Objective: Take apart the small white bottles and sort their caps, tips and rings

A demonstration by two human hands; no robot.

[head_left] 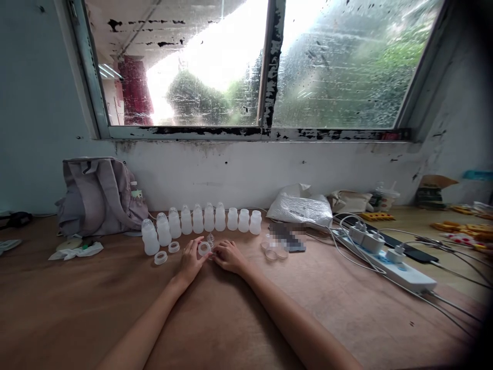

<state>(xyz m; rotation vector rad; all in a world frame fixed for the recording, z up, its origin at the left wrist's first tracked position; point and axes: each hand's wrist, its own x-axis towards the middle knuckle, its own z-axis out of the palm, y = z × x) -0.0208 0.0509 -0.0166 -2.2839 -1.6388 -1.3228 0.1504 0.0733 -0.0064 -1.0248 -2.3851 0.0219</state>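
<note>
My left hand (190, 259) grips a white bottle collar ring (204, 248) between thumb and fingers, just above the table. Close on its right, my right hand (228, 257) has its fingers curled together near the ring's edge; what they pinch, if anything, is hidden. Small clear silicone teats (210, 238) lie just beyond the ring. Two more white collar rings (160, 258) rest on the table left of my hands. Behind them runs a row of frosted baby bottles (186, 222). Those on the left wear clear tops, while three bottles (243, 221) at the right end have open necks.
Clear round discs (271, 254) lie right of my hands, beside a partly blurred dark phone-like object (297, 246). A silver bag (300, 208) sits by the wall. A power strip (404, 275) with cables crosses the right side. A grey backpack (98, 198) and tissue (82, 250) are left.
</note>
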